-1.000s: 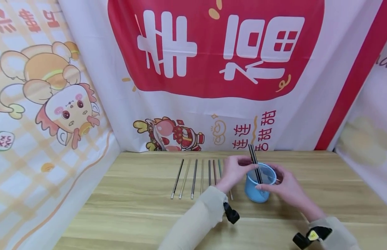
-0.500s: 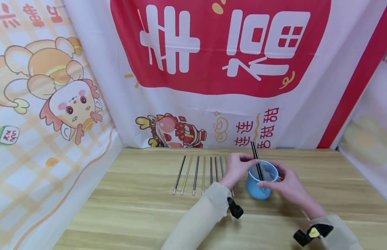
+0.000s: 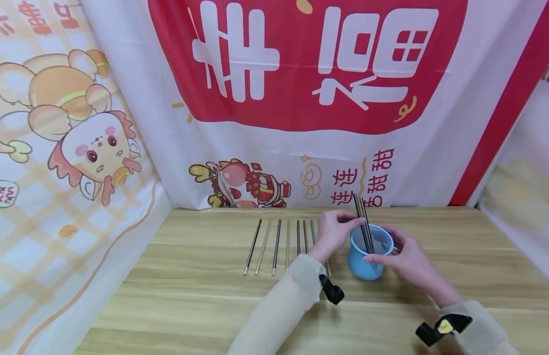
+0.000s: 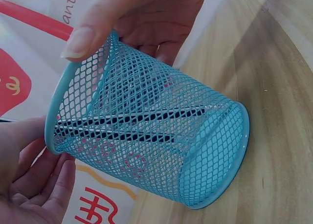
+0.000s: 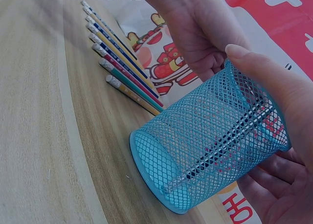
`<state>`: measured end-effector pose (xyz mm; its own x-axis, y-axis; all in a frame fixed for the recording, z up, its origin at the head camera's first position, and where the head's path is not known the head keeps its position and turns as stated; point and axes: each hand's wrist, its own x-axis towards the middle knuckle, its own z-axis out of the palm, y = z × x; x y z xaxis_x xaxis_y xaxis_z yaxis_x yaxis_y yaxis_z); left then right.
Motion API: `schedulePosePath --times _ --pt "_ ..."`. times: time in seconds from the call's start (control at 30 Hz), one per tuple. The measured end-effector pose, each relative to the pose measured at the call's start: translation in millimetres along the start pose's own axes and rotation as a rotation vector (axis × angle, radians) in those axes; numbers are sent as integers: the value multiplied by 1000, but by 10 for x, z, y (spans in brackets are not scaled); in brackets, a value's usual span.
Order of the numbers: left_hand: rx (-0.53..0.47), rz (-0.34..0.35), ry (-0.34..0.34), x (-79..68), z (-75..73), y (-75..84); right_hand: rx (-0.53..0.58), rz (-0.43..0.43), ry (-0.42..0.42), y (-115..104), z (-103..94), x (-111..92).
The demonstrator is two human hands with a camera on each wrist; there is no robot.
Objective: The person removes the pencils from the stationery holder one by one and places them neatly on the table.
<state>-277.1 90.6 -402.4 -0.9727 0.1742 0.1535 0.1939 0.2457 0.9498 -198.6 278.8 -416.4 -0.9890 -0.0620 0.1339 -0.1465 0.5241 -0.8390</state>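
A light-blue mesh pencil cup [image 3: 365,264] stands on the wooden table, with dark pencils [image 3: 365,231] leaning inside and rising above its rim. My left hand [image 3: 334,234] is at the cup's left side, pinching the dark pencils between thumb and fingers near the rim. My right hand [image 3: 409,259] grips the cup from the right, its thumb over the near rim and its other fingers behind. Through the mesh, the lower ends of the pencils [image 4: 161,115] reach toward the cup's bottom. The left hand [image 5: 208,33] partly shows behind the cup in the right wrist view.
Left of the cup, several pencils [image 3: 276,247] lie in a row, eraser ends toward me; my left forearm covers part of the row. A printed white and red cloth [image 3: 257,148] hangs behind the table, and another printed cloth [image 3: 70,148] hangs at left.
The upper ends of the dark pencils now stand slightly higher and more spread apart. Both hands keep nearly the same places at the cup, while the head view shifts a little.
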Motion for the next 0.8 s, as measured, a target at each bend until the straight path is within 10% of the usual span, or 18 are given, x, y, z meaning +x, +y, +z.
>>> schedulePosePath --times 0.8 --pt "-16 90 14 100 21 151 -15 17 -2 18 -3 17"
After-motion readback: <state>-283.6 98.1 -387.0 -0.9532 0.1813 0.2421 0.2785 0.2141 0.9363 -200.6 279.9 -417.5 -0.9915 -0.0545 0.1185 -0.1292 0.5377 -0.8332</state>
